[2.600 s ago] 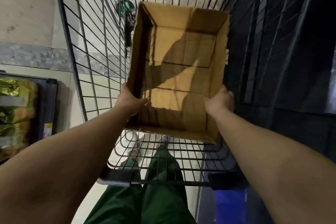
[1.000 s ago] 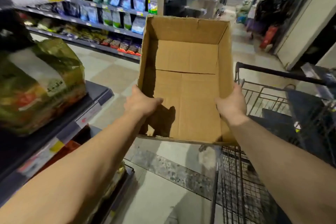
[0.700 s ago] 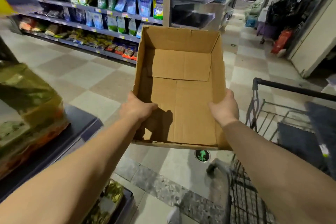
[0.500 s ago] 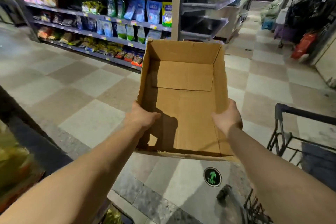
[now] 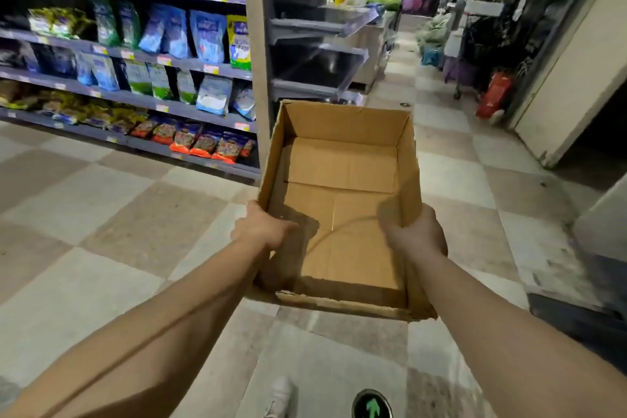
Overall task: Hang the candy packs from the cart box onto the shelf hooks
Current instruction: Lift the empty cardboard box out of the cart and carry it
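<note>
Both the left hand [image 5: 263, 231] and right hand [image 5: 415, 236] grip the cardboard box [image 5: 341, 180], which is empty; hanging seems finished.

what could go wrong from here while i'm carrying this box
1. The box looks empty, with no candy packs visible inside, so the hanging may stall unless more stock turns up.
2. The left hand and right hand grip only the side walls near the torn front edge; the cardboard might buckle or slip.
3. Held out in front, the box hides part of the floor ahead, so tripping is possible while walking.
</note>
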A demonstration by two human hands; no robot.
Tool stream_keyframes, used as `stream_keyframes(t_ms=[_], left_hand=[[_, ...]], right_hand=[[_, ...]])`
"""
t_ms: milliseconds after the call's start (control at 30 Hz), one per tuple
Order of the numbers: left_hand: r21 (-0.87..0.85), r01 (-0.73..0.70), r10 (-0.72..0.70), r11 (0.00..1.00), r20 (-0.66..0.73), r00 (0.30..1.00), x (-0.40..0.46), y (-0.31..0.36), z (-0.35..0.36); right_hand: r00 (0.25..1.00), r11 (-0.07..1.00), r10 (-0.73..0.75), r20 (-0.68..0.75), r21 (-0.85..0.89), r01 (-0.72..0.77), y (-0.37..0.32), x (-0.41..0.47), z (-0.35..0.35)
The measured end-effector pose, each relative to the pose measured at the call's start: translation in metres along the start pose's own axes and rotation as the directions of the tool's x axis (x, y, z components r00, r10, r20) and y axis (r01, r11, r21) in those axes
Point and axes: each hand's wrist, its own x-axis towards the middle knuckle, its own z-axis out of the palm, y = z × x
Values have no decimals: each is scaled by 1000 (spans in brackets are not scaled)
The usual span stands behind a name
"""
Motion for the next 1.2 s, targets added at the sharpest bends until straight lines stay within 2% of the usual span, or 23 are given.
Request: stream_keyframes(t_ms=[133,267,433,567,767,1200], left_hand=[[70,-62,55,996,88,995,92,72,26],[134,-209,171,969,251,953,157,147,77],[150,-298,205,943,446,871,181,225,184],[221,-337,176,915,533,828,195,254,278],[345,-380,111,858,598,794,238,302,405],[375,-472,88,798,703,706,278,438,583]], right_hand=[[989,991,127,-71,45,-124,-11,88,9],[946,954,291,-144,116,-276,-1,145,-3],[823,868,497,-277,169,-467,41,190,-55],[728,799,600,-332,205,-565,87,226,-88],[624,684,727,-285,228,-693,144,309,-124],[526,569,818,-230,198,-798,220,467,-207]])
